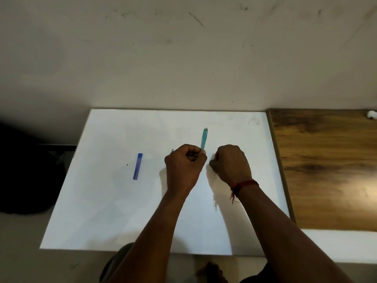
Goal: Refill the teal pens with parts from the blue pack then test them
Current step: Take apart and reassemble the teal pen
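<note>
Any print on the blue pack (138, 166) is too small to read. It lies flat on the white table (114, 211), well left of your hands. Your left hand (183, 166) is curled round the near end of a teal pen (204, 139), a see-through barrel whose pale tip points away from you. A teal sliver (172, 150) peeks out behind that hand; the rest is hidden. Your right hand (231, 164) is curled just beside the left, fingertips hidden, so I cannot tell whether it holds anything.
</note>
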